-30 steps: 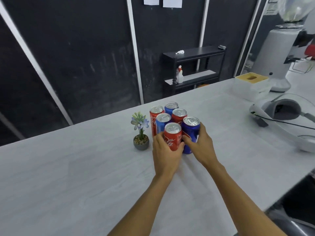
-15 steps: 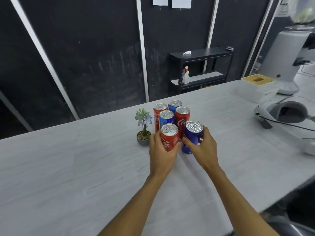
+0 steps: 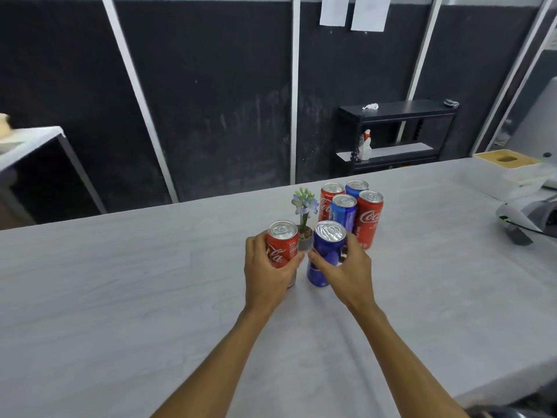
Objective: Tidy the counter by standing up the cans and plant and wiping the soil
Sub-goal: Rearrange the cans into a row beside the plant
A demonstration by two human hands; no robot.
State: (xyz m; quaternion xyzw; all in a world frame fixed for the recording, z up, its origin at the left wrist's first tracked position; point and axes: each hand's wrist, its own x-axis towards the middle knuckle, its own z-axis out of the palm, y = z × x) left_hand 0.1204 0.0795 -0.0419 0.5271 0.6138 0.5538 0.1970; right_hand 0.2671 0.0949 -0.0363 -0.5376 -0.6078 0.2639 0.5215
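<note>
On the worktop (image 3: 150,297), gripping a red can (image 3: 283,245) in the left hand (image 3: 265,273) and a blue can (image 3: 327,251) in the right hand (image 3: 346,270), both hands clamped round the sides, close together. Just beyond and between the hands, a small plant (image 3: 305,218), upright. Beyond the right hand, four more cans (image 3: 349,212), standing clustered.

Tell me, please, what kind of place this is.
Probably an indoor work or service area, perhaps a café or shop; I cannot be sure. A long pale counter faces a dark wall with papers on it, and a black shelf holds a spray bottle.
</note>
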